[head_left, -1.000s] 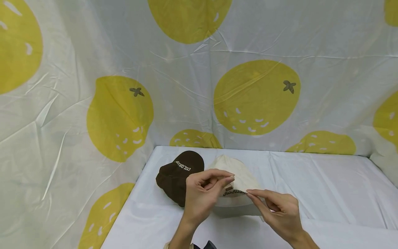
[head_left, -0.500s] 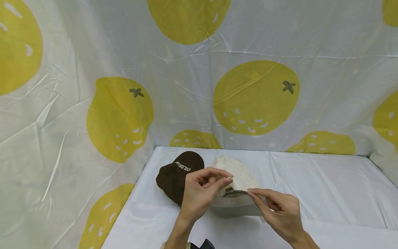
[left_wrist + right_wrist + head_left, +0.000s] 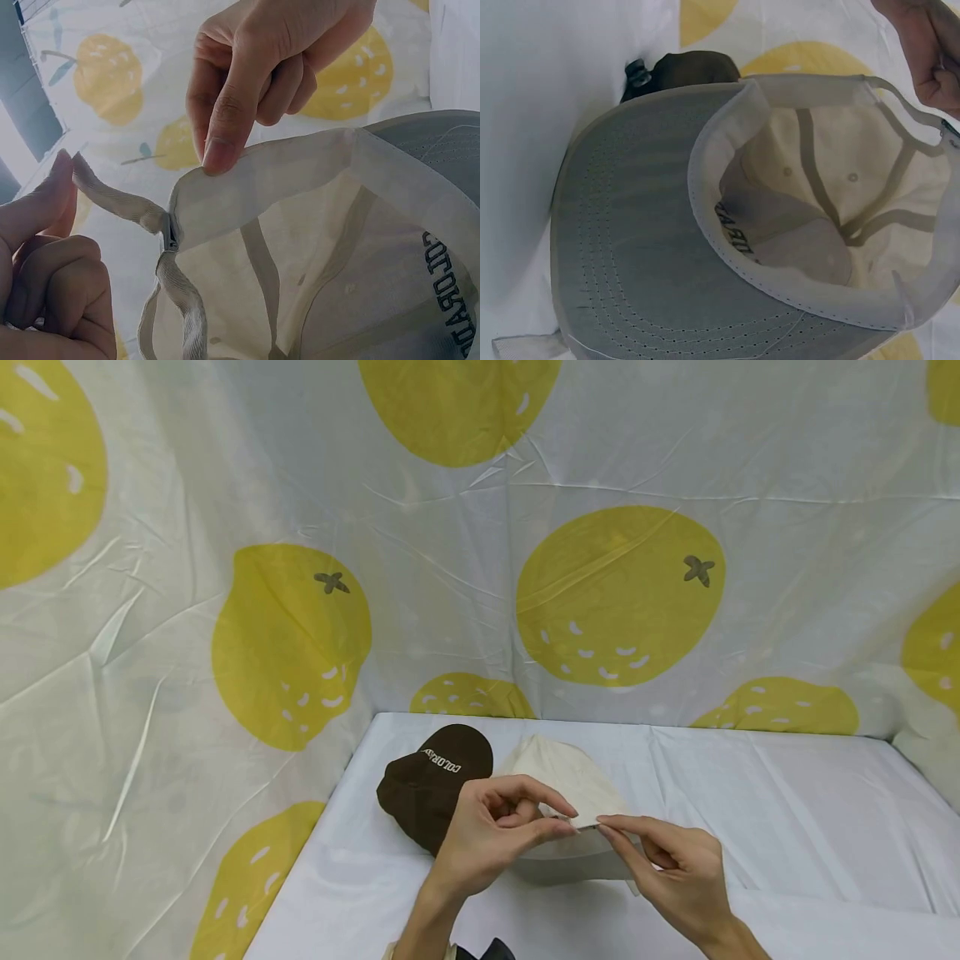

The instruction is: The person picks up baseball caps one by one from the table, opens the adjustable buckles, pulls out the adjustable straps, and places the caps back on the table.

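Observation:
A cream baseball cap [image 3: 567,766] with a grey brim [image 3: 652,210] is held tilted above the white table, its inside showing in both wrist views. My right hand [image 3: 675,872] pinches the edge of its sweatband [image 3: 300,161] between thumb and index finger. At the cap's back opening, my left hand [image 3: 480,839] has the free end of the adjusting strap [image 3: 120,201] at its thumb and index fingertips. That strap runs through a small metal buckle [image 3: 171,234]. Dark lettering [image 3: 448,292] shows inside the crown. In the head view, the left fingers hide the strap.
A brown cap [image 3: 427,789] with white lettering lies on the white-covered table [image 3: 787,827], left of the cream cap. Lemon-print cloth [image 3: 442,585] hangs behind and along the left. A dark object [image 3: 495,950] shows at the bottom edge by the left wrist.
My left hand has moved slightly down and right, nearer the right hand, and its thumb and index finger look wider apart. The right hand keeps its grip in nearly the same spot.

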The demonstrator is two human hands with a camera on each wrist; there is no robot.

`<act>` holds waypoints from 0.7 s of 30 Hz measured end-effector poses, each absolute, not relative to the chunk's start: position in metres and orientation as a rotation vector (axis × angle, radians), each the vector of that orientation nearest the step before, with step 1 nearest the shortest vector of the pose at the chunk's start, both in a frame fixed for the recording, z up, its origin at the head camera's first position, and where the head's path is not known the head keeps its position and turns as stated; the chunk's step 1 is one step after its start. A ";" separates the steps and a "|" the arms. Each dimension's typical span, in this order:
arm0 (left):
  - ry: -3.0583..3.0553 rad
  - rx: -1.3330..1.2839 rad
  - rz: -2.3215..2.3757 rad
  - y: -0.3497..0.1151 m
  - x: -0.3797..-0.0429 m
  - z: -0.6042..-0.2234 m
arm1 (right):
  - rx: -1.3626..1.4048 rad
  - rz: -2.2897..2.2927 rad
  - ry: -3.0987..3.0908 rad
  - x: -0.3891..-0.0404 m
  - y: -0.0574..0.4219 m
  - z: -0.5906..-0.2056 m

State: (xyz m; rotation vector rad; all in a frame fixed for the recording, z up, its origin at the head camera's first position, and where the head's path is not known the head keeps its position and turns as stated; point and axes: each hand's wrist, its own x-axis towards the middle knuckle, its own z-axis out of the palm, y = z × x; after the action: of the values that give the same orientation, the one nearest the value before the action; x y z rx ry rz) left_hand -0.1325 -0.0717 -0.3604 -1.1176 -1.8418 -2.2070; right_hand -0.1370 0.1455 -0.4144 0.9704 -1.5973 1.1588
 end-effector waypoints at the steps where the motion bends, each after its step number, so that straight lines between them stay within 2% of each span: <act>1: -1.857 -1.117 -2.188 -0.072 -0.132 -0.360 | 0.974 1.155 -1.595 -0.137 0.145 -0.414; 14: -1.918 -1.249 -2.192 -0.072 -0.132 -0.362 | 1.103 1.079 -1.565 -0.140 0.144 -0.414; 21: -2.139 -1.088 -2.034 -0.071 -0.129 -0.361 | 1.159 1.014 -1.492 -0.140 0.142 -0.408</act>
State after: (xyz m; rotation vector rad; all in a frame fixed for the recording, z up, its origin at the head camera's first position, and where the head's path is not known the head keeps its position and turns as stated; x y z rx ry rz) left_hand -0.1294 -0.0712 -0.3609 -1.0877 -2.1387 -2.0342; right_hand -0.1398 0.1422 -0.4081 1.1589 -1.4923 1.0138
